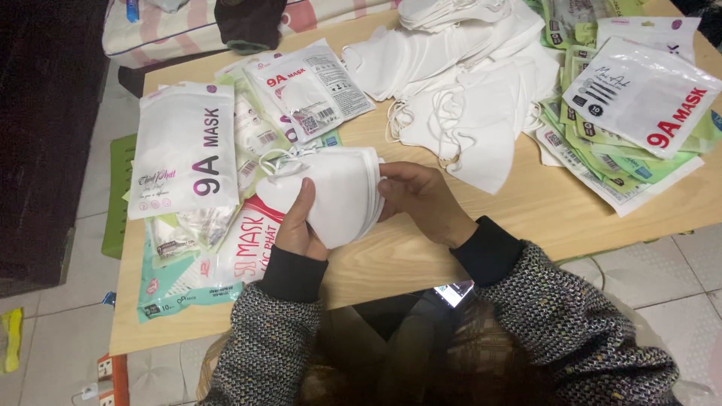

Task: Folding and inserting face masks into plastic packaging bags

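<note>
Both of my hands hold one stack of white folded face masks (340, 192) just above the wooden table (526, 210). My left hand (299, 225) grips the stack's left side, thumb on top. On the stack's right edge, my right hand (421, 197) presses with its fingers. The masks' ear loops (282, 159) stick out at the upper left. A big loose pile of white masks (466, 83) lies beyond the hands at the table's middle.
Filled white mask pouches (184, 150) and printed packs lie at the left. Empty green and white pouches (639, 98) are heaped at the right. A green stool (116, 195) and tiled floor are to the left. A pink striped cushion (173, 30) lies beyond the table.
</note>
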